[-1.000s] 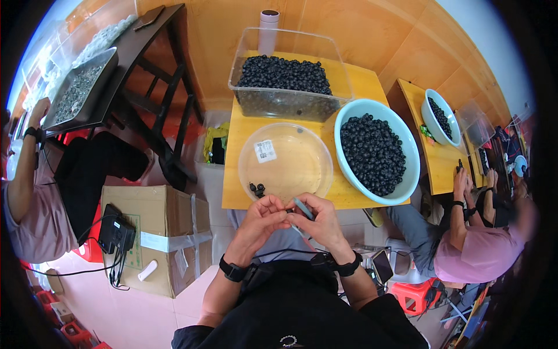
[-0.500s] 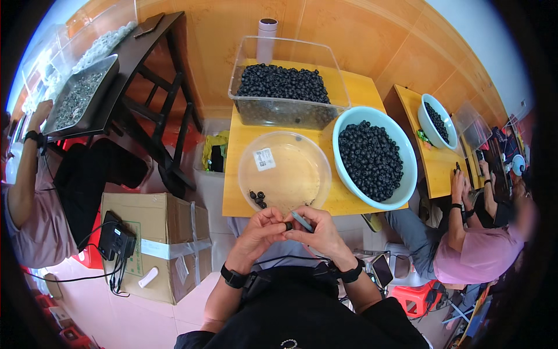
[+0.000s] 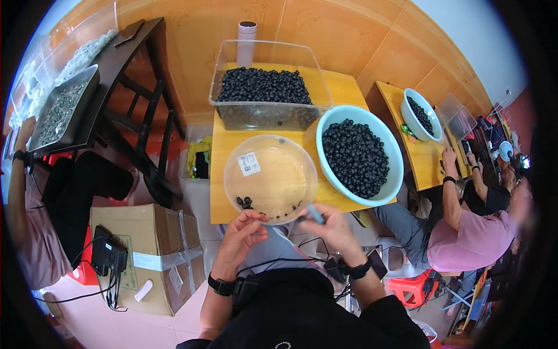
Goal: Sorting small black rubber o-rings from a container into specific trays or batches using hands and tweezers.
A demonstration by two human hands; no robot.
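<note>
My left hand (image 3: 243,235) is at the near rim of a shallow, clear round tray (image 3: 231,160), its fingers curved and the thumb apart, with nothing visible in it. My right hand (image 3: 336,232), a little blurred, grips a small blue-grey tool (image 3: 315,214) just right of the tray's near rim. Something dark shows at its fingertips, too smeared to name. Several small round black pieces (image 3: 244,202) lie at the tray's near left, and dark crumbs (image 3: 294,207) lie near its front edge.
A light-blue basin (image 3: 397,168) of black pieces stands right of the tray on the yellow table (image 3: 218,198). Behind are a clear box (image 3: 325,104) of similar pieces and a pink flask (image 3: 246,46). A cardboard box (image 3: 154,232) stands left; people sit at both sides.
My hands have moved apart; they were together over a small black piece. The right hand moved right with the tool. Fewer pieces show at the tray's near left, and the whole view shifted slightly.
</note>
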